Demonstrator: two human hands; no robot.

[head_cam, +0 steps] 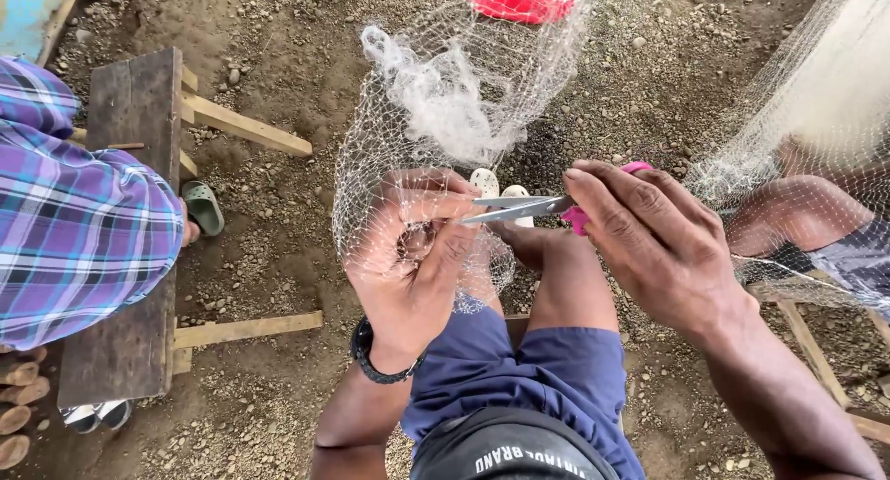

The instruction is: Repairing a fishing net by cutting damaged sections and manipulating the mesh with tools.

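1. Your left hand [413, 258] is clenched around a gathered fold of the fishing net [445, 109], which rises from your fist toward 12 o'clock.
2. Your right hand [654, 244] grips the pink-handled scissors [519, 207], at frame centre.
3. The scissors lie nearly level, long axis 3 to 9 o'clock, blades pointing to 9 at your left fingers.
4. Risk: the tips sit just beside your left thumb; a slip could nick skin or cut sound mesh.
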